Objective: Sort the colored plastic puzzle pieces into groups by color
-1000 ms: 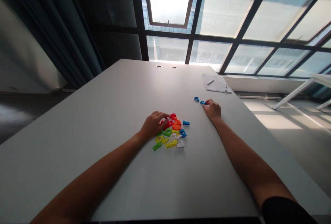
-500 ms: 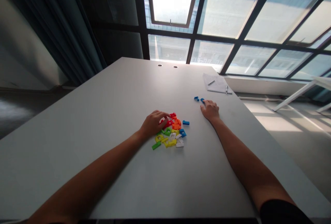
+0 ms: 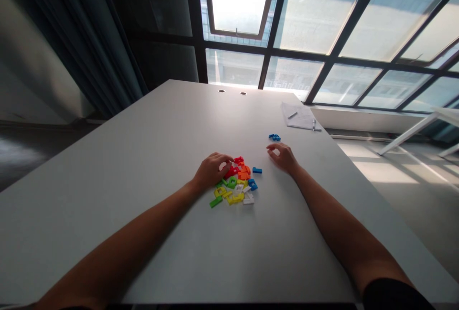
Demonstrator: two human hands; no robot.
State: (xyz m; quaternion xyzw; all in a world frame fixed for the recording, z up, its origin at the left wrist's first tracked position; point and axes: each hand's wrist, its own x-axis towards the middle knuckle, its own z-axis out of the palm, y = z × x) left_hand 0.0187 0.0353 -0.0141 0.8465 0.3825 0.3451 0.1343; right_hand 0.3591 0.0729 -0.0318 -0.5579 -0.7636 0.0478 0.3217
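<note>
My left hand (image 3: 212,170) rests at the left side of a mixed heap of small plastic pieces, its thumb and forefinger apart beside the red pieces (image 3: 231,172). Orange pieces (image 3: 244,172) lie right of the red ones. Green pieces (image 3: 232,182), yellow pieces (image 3: 237,198) and white pieces (image 3: 248,198) make up the near part. A blue bar (image 3: 257,170) and another blue piece (image 3: 253,185) sit at the heap's right edge. My right hand (image 3: 283,157) is over the table, fingers curved and apart, nothing visible in them. Just beyond it lies a small blue cluster (image 3: 274,137).
The white table (image 3: 172,133) reaches toward the windows, with two round holes near its far edge. Paper sheets (image 3: 303,118) with pens on them lie at the far right. A dark curtain (image 3: 82,37) hangs at the left.
My right hand has drawn back from the blue cluster, toward me and to the left. The blue pieces there now lie closer together. My left hand has hardly moved.
</note>
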